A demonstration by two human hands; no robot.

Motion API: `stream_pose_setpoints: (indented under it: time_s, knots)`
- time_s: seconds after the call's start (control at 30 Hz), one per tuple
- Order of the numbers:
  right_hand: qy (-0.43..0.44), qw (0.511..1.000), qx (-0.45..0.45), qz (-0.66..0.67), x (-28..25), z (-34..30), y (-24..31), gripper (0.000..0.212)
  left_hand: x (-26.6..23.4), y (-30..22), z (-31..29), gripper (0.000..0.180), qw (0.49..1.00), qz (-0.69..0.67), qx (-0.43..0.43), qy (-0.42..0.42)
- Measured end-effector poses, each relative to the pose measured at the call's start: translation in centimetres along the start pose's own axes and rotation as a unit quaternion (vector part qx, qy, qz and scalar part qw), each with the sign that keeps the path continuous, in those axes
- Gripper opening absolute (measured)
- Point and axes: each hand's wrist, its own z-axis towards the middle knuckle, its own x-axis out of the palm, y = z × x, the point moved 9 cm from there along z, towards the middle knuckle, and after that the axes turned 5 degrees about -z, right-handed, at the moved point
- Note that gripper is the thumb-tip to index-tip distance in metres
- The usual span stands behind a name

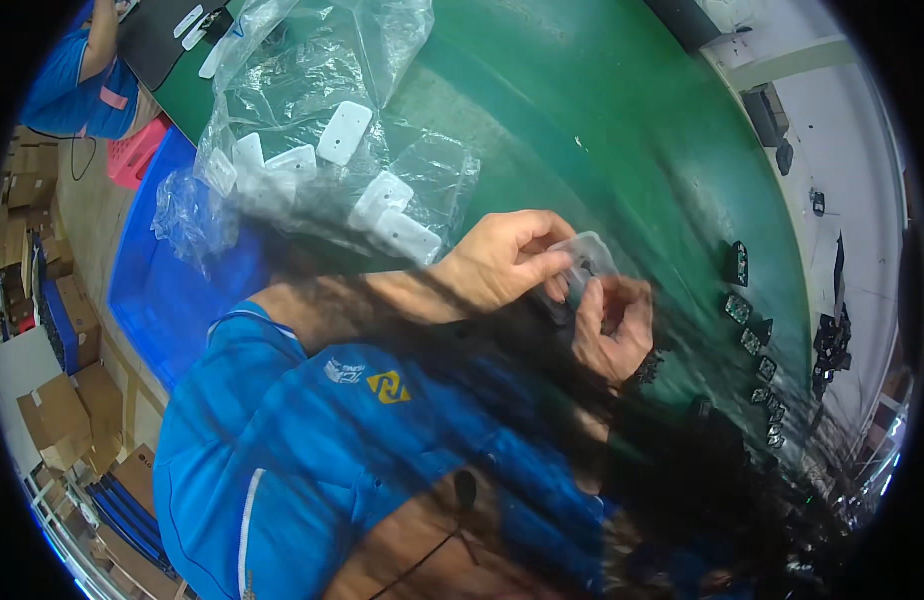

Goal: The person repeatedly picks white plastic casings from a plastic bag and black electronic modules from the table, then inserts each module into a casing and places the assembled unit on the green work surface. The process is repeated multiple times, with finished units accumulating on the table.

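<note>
Between my two hands is a translucent white plastic housing, with something small and dark showing inside it. My left hand pinches its left side between thumb and fingers. At its lower right edge, my right hand is closed with the thumb pressed against the part; strands of dark hair blur what the fingers do there. Left of my hands, several white plastic covers with small holes lie on a clear plastic bag, among them one cover and another nearest my left forearm.
The green table curves away to the right, where a row of small dark parts lies along its edge. A blue bin stands at the left. Beyond it are a pink stool, a person in blue and cardboard boxes.
</note>
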Motion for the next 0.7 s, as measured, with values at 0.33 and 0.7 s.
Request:
stream_pose_setpoints:
  time_s: [0.33,0.7]
  knots:
    - [-0.008,0.990,-0.073,-0.121,0.8,0.2,2.2,0.010,-0.4,-0.6,-0.4,0.013,0.998,0.009,0.047,-0.029]
    - [-0.051,0.993,0.093,0.056,1.5,-0.7,0.1,0.014,0.2,-2.8,-1.2,0.009,0.972,0.140,0.188,-0.012]
